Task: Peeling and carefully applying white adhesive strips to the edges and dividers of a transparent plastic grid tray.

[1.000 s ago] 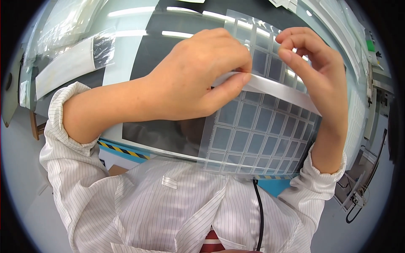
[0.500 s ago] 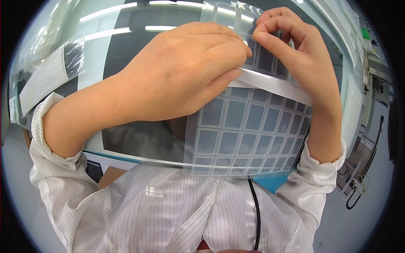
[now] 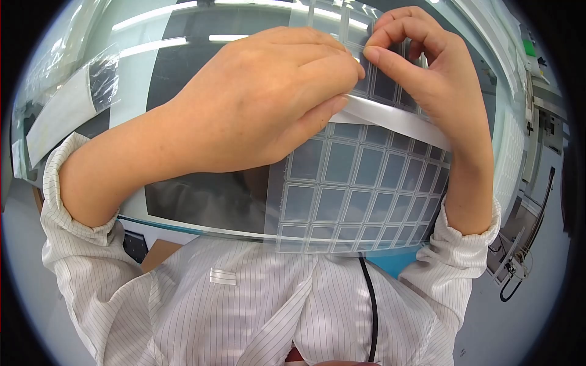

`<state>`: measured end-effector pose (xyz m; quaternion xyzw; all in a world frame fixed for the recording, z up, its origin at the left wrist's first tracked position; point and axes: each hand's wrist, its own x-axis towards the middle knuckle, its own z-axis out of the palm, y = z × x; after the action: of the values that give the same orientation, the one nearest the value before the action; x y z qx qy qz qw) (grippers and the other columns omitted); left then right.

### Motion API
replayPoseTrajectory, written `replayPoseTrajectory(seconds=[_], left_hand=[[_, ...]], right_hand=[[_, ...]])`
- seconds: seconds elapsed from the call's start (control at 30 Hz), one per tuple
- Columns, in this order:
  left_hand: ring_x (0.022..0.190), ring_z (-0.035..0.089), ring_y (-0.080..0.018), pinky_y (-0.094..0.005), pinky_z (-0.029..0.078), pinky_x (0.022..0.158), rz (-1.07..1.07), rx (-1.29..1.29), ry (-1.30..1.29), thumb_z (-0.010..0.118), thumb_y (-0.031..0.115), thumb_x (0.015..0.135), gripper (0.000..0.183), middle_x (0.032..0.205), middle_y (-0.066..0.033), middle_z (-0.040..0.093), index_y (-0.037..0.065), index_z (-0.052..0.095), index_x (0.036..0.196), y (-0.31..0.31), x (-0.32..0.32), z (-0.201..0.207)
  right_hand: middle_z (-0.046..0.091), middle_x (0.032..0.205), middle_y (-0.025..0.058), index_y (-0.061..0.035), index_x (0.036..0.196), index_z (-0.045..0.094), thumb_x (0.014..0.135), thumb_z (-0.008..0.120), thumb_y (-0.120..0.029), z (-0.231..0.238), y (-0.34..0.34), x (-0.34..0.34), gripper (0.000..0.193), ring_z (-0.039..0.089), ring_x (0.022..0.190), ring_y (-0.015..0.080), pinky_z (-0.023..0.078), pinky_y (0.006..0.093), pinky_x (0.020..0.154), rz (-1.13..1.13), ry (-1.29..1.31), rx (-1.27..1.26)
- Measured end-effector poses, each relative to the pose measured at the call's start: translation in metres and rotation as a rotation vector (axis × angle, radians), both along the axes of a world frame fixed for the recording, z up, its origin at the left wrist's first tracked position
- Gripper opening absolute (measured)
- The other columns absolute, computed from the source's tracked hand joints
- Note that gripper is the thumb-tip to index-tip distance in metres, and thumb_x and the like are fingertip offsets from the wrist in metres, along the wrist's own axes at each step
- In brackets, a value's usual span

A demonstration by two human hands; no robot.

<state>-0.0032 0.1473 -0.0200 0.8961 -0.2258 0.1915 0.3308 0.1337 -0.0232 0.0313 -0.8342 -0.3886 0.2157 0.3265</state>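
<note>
A clear plastic sheet [image 3: 347,207] marked into rows of rectangular cells lies on the glass-topped surface in front of me. Across it runs a glossy white strip [image 3: 397,119], from the thumb of my left hand to beneath my right wrist. My left hand [image 3: 274,97] is closed over the sheet, its thumb at the strip's end; its inner fingers are hidden. Just to the right, my right hand [image 3: 421,55] is closed in a pinch, thumb against forefinger, above the far cells. Whatever lies between those fingertips is too small to make out.
A dark rectangular panel [image 3: 207,198] shows left of the sheet. Crinkled clear plastic wrapping [image 3: 107,76] with a white piece [image 3: 58,119] lies at the far left. The glass edge [image 3: 165,227] runs close to my body. Equipment [image 3: 519,250] stands beyond the right side.
Both hands have shifted very slightly away from me and to the left. The grips look the same, and the sheet has hardly moved.
</note>
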Motion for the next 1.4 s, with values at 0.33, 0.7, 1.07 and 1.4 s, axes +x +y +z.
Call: replayPoseTrajectory(seconds=[0.33,0.7,1.07,1.4], left_hand=[[0.102,0.067,-0.0328,-0.0392,0.054,0.085,0.007,0.007,-0.005,0.065,-0.001,0.086,0.008,0.111,-0.0146,0.070,0.001,0.058,0.090,0.004,-0.002,-0.003],[0.082,0.062,-0.0324,-0.0429,0.050,0.073,0.053,-0.036,-0.106,0.068,0.008,0.084,0.013,0.082,-0.0124,0.060,0.003,0.056,0.085,0.009,0.007,-0.016],[0.087,0.063,-0.0351,-0.0395,0.054,0.079,-0.135,-0.117,0.028,0.064,0.005,0.083,0.014,0.091,-0.0200,0.062,-0.004,0.057,0.092,0.018,-0.005,0.004],[0.081,0.062,-0.0325,-0.0436,0.050,0.073,0.028,-0.008,-0.135,0.067,0.008,0.084,0.011,0.082,-0.0124,0.060,0.003,0.057,0.086,0.005,-0.003,-0.017]], right_hand=[[0.059,0.090,0.0037,-0.0001,0.083,0.068,0.082,0.075,-0.005,0.001,0.007,-0.006,0.009,0.051,0.073,0.0107,0.041,0.0240,0.064,0.010,-0.031,0.015],[0.059,0.090,0.0053,0.0012,0.083,0.067,0.085,0.074,-0.006,-0.012,0.011,-0.007,0.010,0.053,0.081,0.0119,0.042,0.0251,0.070,-0.025,-0.115,-0.068],[0.060,0.113,0.0027,0.0005,0.098,0.069,0.097,0.066,-0.015,-0.030,-0.007,0.014,0.016,0.047,0.087,0.0063,0.036,0.0200,0.076,0.182,0.025,0.124],[0.054,0.097,-0.0022,-0.0030,0.103,0.060,0.091,0.071,-0.012,-0.041,0.003,0.002,0.018,0.046,0.083,0.0096,0.040,0.0261,0.072,0.178,-0.459,0.120]])
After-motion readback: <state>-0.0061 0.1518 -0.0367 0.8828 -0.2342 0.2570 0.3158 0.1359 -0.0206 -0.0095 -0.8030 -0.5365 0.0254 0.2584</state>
